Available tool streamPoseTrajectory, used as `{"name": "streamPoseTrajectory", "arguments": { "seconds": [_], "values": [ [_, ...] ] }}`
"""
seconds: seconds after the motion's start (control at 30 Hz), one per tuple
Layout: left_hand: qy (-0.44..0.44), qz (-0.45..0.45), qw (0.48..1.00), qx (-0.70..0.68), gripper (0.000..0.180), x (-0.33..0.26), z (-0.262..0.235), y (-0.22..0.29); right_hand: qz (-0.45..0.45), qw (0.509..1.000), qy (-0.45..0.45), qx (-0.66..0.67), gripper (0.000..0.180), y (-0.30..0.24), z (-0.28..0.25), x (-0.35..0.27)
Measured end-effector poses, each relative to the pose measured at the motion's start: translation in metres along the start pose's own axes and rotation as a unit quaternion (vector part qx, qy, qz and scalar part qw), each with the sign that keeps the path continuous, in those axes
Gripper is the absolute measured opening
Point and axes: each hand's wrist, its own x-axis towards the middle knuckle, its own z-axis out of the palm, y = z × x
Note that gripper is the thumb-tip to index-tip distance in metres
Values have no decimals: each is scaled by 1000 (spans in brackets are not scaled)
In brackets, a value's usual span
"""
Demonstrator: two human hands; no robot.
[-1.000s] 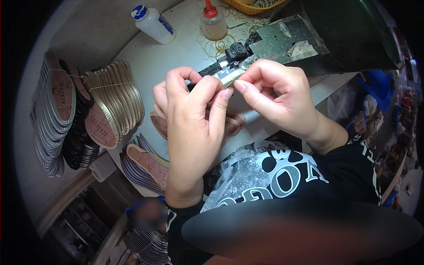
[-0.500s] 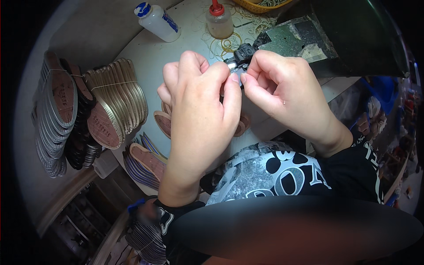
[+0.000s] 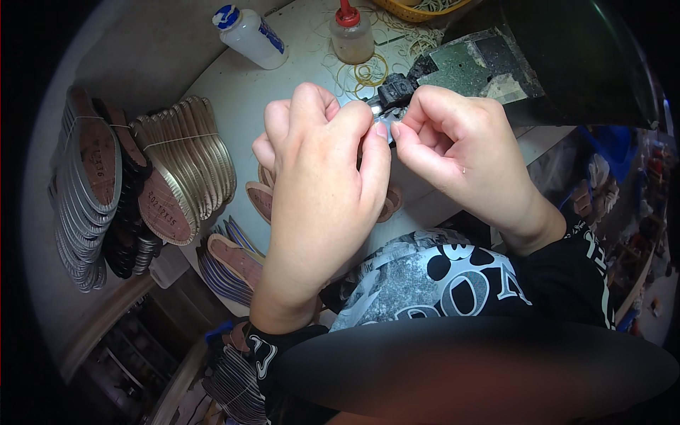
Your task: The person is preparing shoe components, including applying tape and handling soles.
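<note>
Above the white table, my left hand (image 3: 322, 159) is closed, its thumb and forefinger pinched together beside the small black-and-metal head of a machine (image 3: 395, 91). Close on its right, my right hand (image 3: 464, 138) is closed in a pinch too, thumb tip near the left thumb. A sliver of pale bluish-grey material shows between the fingertips; most of it is hidden and I cannot make out what it is. Partly behind my left hand lie loose brown shoe insoles (image 3: 260, 200).
Bundled insoles with gold edges (image 3: 202, 152) and silver edges (image 3: 81, 205) stand at the left; a purple-edged stack (image 3: 230, 265) lies nearer. A white bottle (image 3: 253, 39), a red-capped bottle (image 3: 352, 41) and rubber bands (image 3: 372, 71) are at the back. A dark green machine body (image 3: 567, 57) fills the far right.
Both hands keep their pinch beside the machine head. The right hand has shifted slightly right and down, and the gap between the thumb tips is a little wider. The view has moved slightly.
</note>
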Motion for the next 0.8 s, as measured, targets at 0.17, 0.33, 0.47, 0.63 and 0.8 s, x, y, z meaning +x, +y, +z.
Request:
{"name": "streamPoseTrajectory", "arguments": {
  "seconds": [0.17, 0.33, 0.47, 0.63, 0.8],
  "values": [
    [-5, 4, 1000, 9, 13, 1, -1, 0, -17, 1000, 6, -9, 16, 2, 1, 1],
    [-4, 8, 1000, 13, 13, 3, 0, -1, -30, 999, 15, -18, 17, 4, 3, 2],
    [-2, 13, 1000, 14, 13, 5, 0, 0, -38, 998, 27, -31, 18, 3, 2, 2],
    [-3, 15, 1000, 12, 13, 8, 1, -1, -19, 999, 21, -41, 17, -1, 0, 6],
    [-9, 24, 999, 28, 14, 9, 0, -4, -10, 998, 22, -49, 18, -1, 1, 7]
  ]
}}
